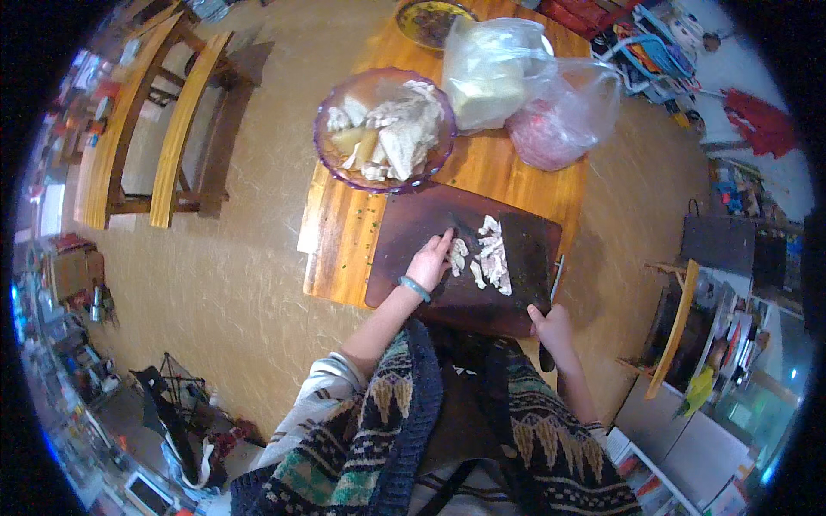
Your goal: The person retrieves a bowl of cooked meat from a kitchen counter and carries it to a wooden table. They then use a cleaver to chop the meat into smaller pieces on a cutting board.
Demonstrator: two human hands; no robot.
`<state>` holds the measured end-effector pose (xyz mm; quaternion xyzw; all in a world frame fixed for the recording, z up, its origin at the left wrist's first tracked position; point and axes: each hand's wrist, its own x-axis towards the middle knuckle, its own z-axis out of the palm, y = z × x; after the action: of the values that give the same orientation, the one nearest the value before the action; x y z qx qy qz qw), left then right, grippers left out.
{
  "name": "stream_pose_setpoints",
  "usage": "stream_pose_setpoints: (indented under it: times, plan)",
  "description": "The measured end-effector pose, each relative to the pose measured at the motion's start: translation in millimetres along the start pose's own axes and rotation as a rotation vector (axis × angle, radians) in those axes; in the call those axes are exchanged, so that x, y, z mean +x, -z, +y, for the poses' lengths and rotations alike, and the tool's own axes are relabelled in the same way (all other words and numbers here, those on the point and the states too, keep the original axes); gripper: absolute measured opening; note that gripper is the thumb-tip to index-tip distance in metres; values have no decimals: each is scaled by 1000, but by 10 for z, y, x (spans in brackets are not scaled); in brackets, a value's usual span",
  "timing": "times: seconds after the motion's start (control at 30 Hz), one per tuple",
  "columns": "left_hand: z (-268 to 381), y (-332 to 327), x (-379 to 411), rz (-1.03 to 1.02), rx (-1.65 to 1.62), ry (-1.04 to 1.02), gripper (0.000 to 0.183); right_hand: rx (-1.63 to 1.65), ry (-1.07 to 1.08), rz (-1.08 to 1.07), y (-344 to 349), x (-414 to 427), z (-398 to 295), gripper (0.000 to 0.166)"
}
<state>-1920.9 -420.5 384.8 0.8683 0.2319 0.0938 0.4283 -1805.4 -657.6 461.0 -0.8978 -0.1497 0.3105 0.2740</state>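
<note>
A dark cutting board (413, 226) lies at the near end of a wooden table. Pale, cut food pieces (494, 261) form a strip on it, and a smaller clump (458, 256) lies to their left. My left hand (432, 261), a bracelet at its wrist, touches that clump with its fingertips. At the board's near right corner, my right hand (550, 329) is closed round a knife (558, 274), its blade upright in the picture beside the board's edge. Beyond the board stands a purple-rimmed glass bowl (319, 148) with larger pale chunks.
Translucent plastic bags (487, 77) (558, 122) stand on the table behind the board, with a yellow-rimmed plate (403, 29) at the far end. Green bits are scattered left of the board. Wooden benches (174, 142) stand at left; a shelf unit (677, 329) stands at right.
</note>
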Motion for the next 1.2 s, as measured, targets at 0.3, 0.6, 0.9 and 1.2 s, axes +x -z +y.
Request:
stream_pose_setpoints:
  times: [0.3,0.6,0.9,1.2]
  plan:
    - [254,-335,291,-84,78,-182,45,219,-207,2,109,-308,118,32]
    - [200,-402,-156,-262,258,-770,25,-11,-107,19,-206,-231,357,28]
    - [182,-475,-177,-255,345,-680,31,-74,-8,37,-183,-238,124,29]
    - [202,-502,-72,-255,177,-420,8,78,-150,-43,-86,-281,-43,29]
